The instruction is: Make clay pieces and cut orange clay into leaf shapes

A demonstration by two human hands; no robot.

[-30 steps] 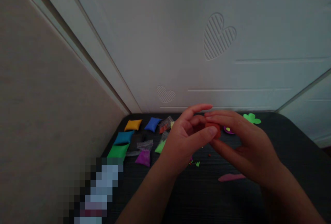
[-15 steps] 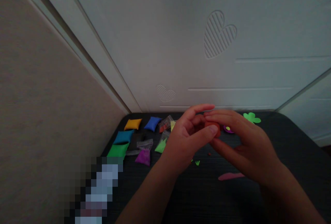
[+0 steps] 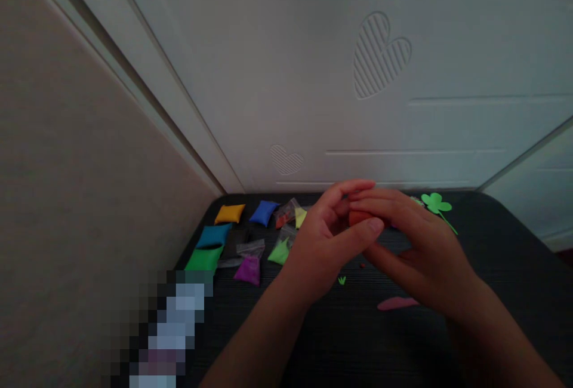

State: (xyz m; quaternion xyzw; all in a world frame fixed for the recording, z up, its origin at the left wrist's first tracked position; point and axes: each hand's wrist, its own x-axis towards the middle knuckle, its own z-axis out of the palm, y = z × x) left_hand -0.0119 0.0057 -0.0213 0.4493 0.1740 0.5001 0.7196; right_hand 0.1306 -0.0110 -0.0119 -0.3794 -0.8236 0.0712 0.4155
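Both hands meet above a dark tabletop (image 3: 501,268) and pinch a small lump of red clay (image 3: 359,218) between them. My left hand (image 3: 329,242) presses it with thumb and curled fingers. From the other side, my right hand (image 3: 414,248) covers it with fingers laid over the top. Most of the lump is hidden by the fingers.
Several small clay bags lie at the left: orange (image 3: 230,213), blue (image 3: 264,212), teal (image 3: 213,236), green (image 3: 205,258), purple (image 3: 248,270). A green clay clover (image 3: 436,203) sits at the back right. A pink clay strip (image 3: 396,303) and tiny green bits (image 3: 342,280) lie below the hands. A white panelled wall stands behind.
The hands shifted slightly, the right fingers closing further over the red lump and hiding a purple piece behind them. The clover's stem now shows.
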